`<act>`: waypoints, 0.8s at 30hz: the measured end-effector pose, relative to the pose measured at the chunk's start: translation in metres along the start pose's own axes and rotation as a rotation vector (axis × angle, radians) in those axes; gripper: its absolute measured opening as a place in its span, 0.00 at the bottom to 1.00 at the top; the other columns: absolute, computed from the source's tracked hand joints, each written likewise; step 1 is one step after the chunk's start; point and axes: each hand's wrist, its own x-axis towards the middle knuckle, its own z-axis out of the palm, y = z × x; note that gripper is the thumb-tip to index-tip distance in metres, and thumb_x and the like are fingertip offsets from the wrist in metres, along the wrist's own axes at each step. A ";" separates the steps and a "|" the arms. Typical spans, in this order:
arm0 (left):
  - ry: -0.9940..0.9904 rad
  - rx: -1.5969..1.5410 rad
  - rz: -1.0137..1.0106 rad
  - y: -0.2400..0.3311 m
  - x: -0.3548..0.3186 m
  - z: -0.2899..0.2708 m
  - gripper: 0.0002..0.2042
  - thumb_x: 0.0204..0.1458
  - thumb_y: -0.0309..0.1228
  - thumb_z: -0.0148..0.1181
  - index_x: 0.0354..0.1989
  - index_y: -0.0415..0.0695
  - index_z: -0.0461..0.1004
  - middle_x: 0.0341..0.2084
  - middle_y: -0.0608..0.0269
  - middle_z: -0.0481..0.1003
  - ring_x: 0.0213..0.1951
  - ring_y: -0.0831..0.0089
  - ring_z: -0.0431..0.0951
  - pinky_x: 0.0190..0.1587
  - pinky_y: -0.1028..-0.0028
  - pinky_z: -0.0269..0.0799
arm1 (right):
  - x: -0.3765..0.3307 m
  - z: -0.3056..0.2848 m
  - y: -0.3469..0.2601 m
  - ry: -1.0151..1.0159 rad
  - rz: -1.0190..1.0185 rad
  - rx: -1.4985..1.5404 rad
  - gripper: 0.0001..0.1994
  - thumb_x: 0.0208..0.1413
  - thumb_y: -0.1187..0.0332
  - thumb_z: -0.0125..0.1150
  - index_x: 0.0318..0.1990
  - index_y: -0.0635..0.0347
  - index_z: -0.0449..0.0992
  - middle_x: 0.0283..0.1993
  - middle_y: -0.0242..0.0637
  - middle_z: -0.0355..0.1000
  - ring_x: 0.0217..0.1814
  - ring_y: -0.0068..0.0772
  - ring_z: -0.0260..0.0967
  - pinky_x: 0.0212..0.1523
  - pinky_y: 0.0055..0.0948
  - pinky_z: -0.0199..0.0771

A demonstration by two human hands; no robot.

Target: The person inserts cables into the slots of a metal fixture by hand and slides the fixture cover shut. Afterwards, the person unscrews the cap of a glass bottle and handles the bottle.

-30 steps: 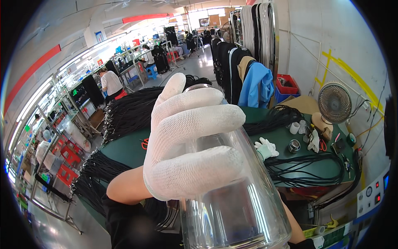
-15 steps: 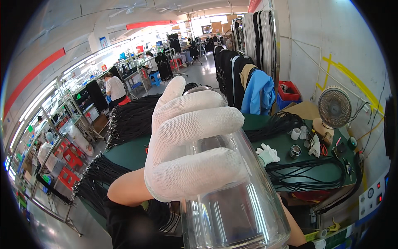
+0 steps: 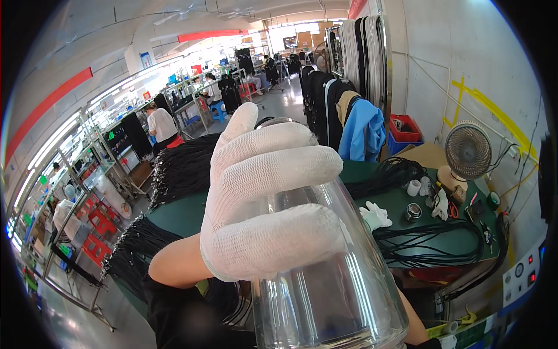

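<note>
My left hand [image 3: 261, 198], in a white knitted glove, is closed around a clear bottle [image 3: 331, 296] held up close in front of me. The bottle is see-through and fills the lower middle of the view, with its wide end nearest. The glove's fingers wrap across the front of it, and the index finger or thumb points up. From the lower right my bare right forearm [image 3: 414, 320] runs up behind the bottle; my right hand itself is hidden there. A white glove [image 3: 376, 216] and a small round metal piece [image 3: 413, 213] lie on the green table beyond the bottle.
Black cord bundles [image 3: 180, 168] cover the green table's left side, with coiled cords [image 3: 430, 244] on the right. A desk fan [image 3: 468, 150] and red-handled scissors [image 3: 453, 209] are at the right. Racks with black strips and a blue garment [image 3: 363, 128] stand behind; people sit farther left.
My gloved left hand has shifted very slightly left and up, still around the bottle. The table and the things on it look the same.
</note>
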 end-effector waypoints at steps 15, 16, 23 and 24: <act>-0.002 -0.017 -0.009 0.003 0.007 -0.003 0.24 0.18 0.35 0.66 0.34 0.52 0.76 0.40 0.52 0.76 0.39 0.56 0.76 0.36 0.59 0.63 | 0.000 0.005 0.010 0.035 -0.046 0.003 0.10 0.51 0.55 0.65 0.33 0.49 0.81 0.27 0.34 0.77 0.30 0.38 0.76 0.33 0.34 0.74; 0.030 -0.005 0.048 -0.001 0.008 -0.001 0.24 0.19 0.35 0.66 0.35 0.52 0.76 0.40 0.52 0.76 0.39 0.56 0.76 0.37 0.58 0.64 | 0.000 0.004 0.008 0.034 -0.045 0.006 0.10 0.51 0.55 0.65 0.33 0.49 0.82 0.27 0.34 0.77 0.30 0.38 0.76 0.33 0.34 0.74; 0.047 0.002 -0.083 0.012 0.010 -0.003 0.22 0.23 0.34 0.66 0.36 0.53 0.75 0.41 0.51 0.76 0.40 0.56 0.76 0.41 0.56 0.64 | -0.001 0.004 0.008 0.025 -0.022 0.019 0.10 0.51 0.55 0.65 0.34 0.49 0.82 0.27 0.34 0.77 0.30 0.38 0.76 0.33 0.34 0.74; 0.048 0.002 -0.083 0.013 0.010 -0.003 0.22 0.23 0.34 0.66 0.36 0.53 0.75 0.41 0.51 0.76 0.40 0.56 0.76 0.41 0.56 0.64 | -0.001 0.005 0.009 0.027 -0.030 0.014 0.10 0.51 0.55 0.65 0.34 0.49 0.82 0.26 0.34 0.77 0.30 0.38 0.76 0.33 0.34 0.74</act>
